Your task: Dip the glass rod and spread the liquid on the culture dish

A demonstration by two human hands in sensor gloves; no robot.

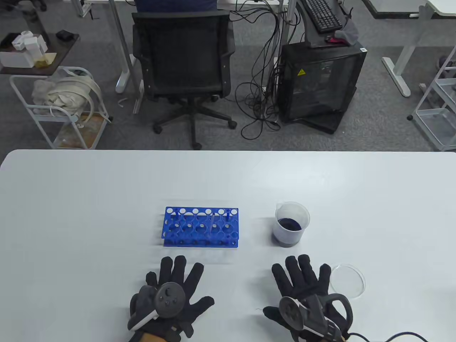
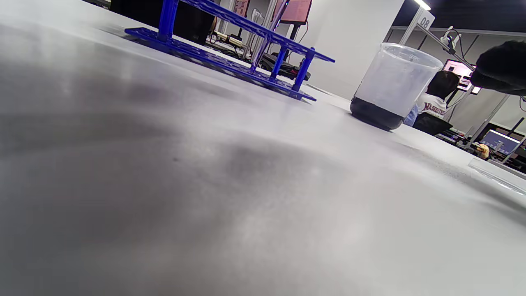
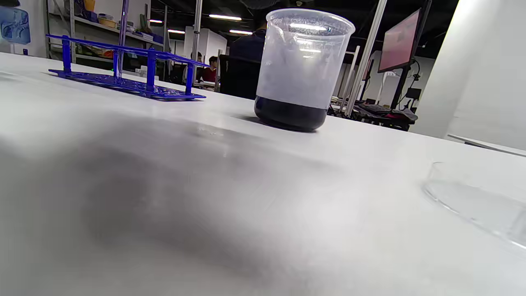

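Table view shows both gloved hands lying flat, palm down, on the white surface [image 1: 71, 199] at its near edge, each with a tracker strapped to its back. The left hand [image 1: 170, 295] has its fingers [image 1: 178, 267] spread and released, grasping nothing; it sits just near of the blue test tube rack [image 1: 201, 227]. The right hand [image 1: 308, 297] also lies with fingers [image 1: 299, 269] extended and released, holding nothing. The glass rod [image 1: 211, 225] stands in one of the rack's holes toward its right half, leaning slightly; in the left wrist view the glass rod [image 2: 263, 39] rises through the rack's top plate at a slant. To the right of the rack, apart from it, stands a translucent beaker [image 1: 292, 224] with dark blue liquid [image 1: 289, 224] in its bottom part, the spout at its far left rim. The clear culture dish [image 1: 347, 280] lies just right of the right hand, near its little finger, and near of the beaker. In the right wrist view the culture dish [image 3: 481, 201] appears low at the right edge, with the beaker [image 3: 304, 70] beyond it to the left.
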